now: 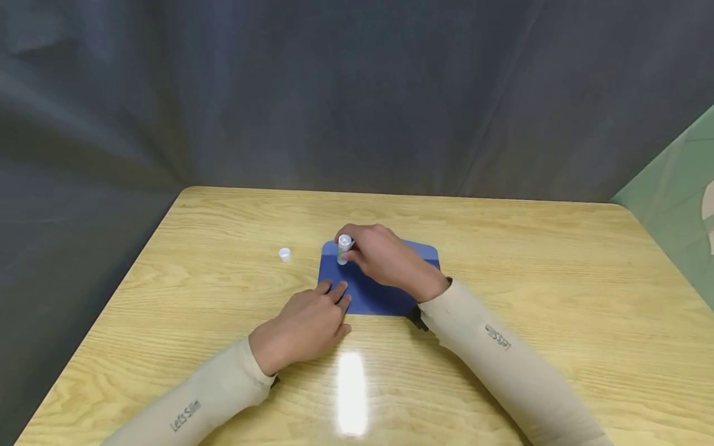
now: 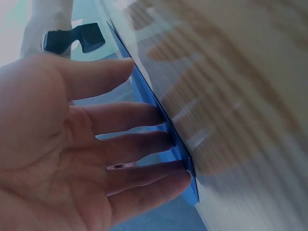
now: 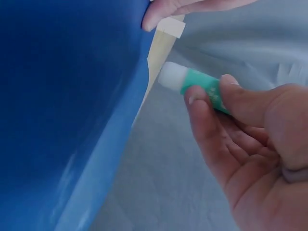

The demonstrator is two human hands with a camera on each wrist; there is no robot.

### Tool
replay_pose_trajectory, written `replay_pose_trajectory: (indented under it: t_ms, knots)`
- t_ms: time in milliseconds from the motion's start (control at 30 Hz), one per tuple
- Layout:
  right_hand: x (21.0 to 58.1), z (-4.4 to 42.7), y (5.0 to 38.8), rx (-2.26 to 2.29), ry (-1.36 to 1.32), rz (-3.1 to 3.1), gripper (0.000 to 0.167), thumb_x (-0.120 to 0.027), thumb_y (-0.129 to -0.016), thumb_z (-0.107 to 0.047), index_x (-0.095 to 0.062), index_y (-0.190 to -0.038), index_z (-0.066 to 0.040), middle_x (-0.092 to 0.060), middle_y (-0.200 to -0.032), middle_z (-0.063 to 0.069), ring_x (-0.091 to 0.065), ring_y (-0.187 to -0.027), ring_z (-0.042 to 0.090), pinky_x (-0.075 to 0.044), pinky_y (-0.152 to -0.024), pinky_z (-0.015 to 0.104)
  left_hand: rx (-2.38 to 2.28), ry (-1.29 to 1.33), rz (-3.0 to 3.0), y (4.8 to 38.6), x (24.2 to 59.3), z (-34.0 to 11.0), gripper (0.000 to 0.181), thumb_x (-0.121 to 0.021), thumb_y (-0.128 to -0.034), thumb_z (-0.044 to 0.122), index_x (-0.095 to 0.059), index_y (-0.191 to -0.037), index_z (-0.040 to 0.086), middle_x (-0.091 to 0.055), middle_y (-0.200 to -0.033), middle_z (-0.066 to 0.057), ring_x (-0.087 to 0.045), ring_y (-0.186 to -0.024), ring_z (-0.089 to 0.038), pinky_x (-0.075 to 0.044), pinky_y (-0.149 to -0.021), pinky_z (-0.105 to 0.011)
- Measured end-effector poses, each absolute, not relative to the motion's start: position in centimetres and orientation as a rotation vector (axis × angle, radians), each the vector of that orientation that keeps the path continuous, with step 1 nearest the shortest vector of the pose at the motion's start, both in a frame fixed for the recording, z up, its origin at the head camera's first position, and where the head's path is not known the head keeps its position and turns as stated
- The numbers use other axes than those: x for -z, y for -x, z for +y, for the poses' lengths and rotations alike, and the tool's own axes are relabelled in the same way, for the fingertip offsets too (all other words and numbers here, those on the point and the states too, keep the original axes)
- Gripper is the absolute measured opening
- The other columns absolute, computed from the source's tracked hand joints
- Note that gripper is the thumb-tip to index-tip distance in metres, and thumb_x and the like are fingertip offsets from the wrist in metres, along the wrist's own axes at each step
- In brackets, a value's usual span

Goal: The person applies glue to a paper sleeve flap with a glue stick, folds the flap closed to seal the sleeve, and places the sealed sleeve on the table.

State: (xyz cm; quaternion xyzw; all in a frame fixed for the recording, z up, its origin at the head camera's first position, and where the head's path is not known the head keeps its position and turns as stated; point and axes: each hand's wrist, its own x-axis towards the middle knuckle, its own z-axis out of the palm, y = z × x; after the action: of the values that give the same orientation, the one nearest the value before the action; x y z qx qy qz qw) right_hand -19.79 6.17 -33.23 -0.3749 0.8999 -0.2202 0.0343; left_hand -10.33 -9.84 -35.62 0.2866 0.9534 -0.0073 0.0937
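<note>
My right hand [image 1: 385,257] pinches a green and white glue stick [image 3: 201,85] between thumb and fingers, its white end near the edge of the blue paper. That paper looks like an envelope [image 1: 365,296], with a lighter blue flap [image 1: 421,249] along its far side. On the near left corner of the envelope rest the fingertips of my left hand [image 1: 309,323]. Those fingers are extended and spread, as the left wrist view also shows, and hold nothing. Whether the glue stick touches the flap I cannot tell.
A small white cap [image 1: 285,254] stands on the wooden table [image 1: 530,266], left of the envelope. Dark cloth [image 1: 346,99] hangs behind the table and along its left side. Light glares off the tabletop near the front.
</note>
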Motion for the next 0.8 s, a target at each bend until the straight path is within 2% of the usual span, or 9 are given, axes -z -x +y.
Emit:
replay_pose_trajectory:
  t_ms: [200,500,633,800]
  knots:
    - [33.8,4.2,20.3,0.571,1.07,2.732,0.03,-0.064,-0.098,-0.018,-0.064,-0.126,-0.008,-0.072,-0.108,0.004,-0.068,-0.084,0.015,-0.056,-0.079,0.032,0.024,-0.859,2.851,10.2,35.7,-10.0,0.049,-0.058,-0.1,0.036,-0.06,-0.136,0.003,-0.052,-0.148,-0.015,-0.05,-0.137,-0.034,-0.051,-0.102,-0.042]
    - [34.7,3.7,20.7,0.558,1.034,2.767,0.016,-0.068,-0.095,-0.02,-0.067,-0.108,-0.011,-0.07,-0.09,0.001,-0.063,-0.073,0.013,-0.054,-0.07,0.03,0.0,-0.893,2.858,10.4,35.9,-9.9,0.047,-0.057,-0.1007,0.035,-0.062,-0.134,0.002,-0.055,-0.145,-0.016,-0.053,-0.133,-0.036,-0.053,-0.1,-0.044]
    - [34.8,3.7,20.7,0.541,1.052,2.783,0.012,-0.067,-0.095,-0.02,-0.066,-0.104,-0.011,-0.069,-0.087,0.002,-0.063,-0.07,0.013,-0.053,-0.067,0.028,-0.042,-0.875,2.858,10.6,35.8,-9.9,0.046,-0.055,-0.1016,0.035,-0.063,-0.133,0.002,-0.055,-0.145,-0.017,-0.053,-0.133,-0.035,-0.051,-0.101,-0.045]
    - [34.8,3.5,20.7,0.488,1.05,2.812,0.012,-0.067,-0.095,-0.02,-0.066,-0.101,-0.01,-0.069,-0.087,0.004,-0.065,-0.074,0.016,-0.054,-0.068,0.028,-0.065,-0.917,2.891,10.7,36.0,-10.1,0.043,-0.056,-0.101,0.032,-0.065,-0.13,0.001,-0.059,-0.14,-0.018,-0.057,-0.128,-0.035,-0.052,-0.099,-0.043]
